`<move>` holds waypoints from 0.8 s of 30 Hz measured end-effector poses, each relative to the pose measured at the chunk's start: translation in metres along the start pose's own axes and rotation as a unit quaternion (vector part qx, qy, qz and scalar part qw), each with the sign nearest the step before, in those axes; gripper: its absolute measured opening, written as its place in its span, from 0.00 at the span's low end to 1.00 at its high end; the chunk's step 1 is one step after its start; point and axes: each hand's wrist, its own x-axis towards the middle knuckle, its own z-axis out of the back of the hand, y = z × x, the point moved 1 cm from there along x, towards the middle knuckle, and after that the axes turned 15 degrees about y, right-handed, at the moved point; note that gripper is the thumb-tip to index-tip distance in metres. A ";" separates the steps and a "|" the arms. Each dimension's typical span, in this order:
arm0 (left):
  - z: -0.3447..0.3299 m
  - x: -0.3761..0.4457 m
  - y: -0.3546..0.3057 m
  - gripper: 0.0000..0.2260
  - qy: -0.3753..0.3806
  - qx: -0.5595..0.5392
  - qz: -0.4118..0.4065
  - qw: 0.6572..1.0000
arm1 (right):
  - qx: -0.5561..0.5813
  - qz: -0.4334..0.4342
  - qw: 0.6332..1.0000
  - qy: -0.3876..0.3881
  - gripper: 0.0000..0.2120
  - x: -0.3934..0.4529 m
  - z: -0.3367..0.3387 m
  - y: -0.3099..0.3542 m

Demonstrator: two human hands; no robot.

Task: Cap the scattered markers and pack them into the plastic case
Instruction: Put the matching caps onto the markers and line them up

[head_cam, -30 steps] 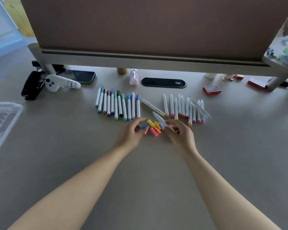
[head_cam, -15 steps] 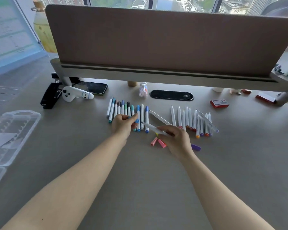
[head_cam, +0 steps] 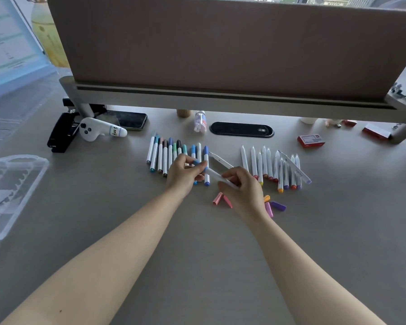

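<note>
My right hand grips a white marker that points up and left. My left hand pinches a blue cap at that marker's tip. Behind my left hand lies a row of capped markers. To the right lies a row of uncapped white markers with coloured ends. Loose caps lie near my right hand: pink caps, a purple cap and an orange cap. The clear plastic case stands open at the far left.
A desk divider panel stands at the back. Under it lie a black stapler, a white controller, a phone, a small bottle, a black cable cover and a red box.
My left hand picked a blue cap from the pile and brought it to the tip of the marker in my right hand. The view shifted; the case is more visible.
</note>
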 end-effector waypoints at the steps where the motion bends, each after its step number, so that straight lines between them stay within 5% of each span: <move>1: -0.001 0.001 0.000 0.10 0.005 -0.001 -0.005 1.000 | 0.003 -0.002 1.000 -0.005 0.06 0.001 -0.002 0.000; 9: -0.010 0.016 -0.008 0.10 0.076 0.011 -0.008 0.997 | 0.057 0.001 0.996 -0.063 0.09 0.019 -0.012 -0.003; 16: -0.004 0.053 -0.008 0.21 0.077 0.103 0.000 0.992 | 0.131 -0.006 0.989 -0.063 0.06 0.047 -0.008 -0.013; 24: -0.005 0.098 0.012 0.23 0.110 0.299 -0.010 0.948 | -0.170 -0.111 0.977 -0.057 0.19 0.100 0.015 -0.050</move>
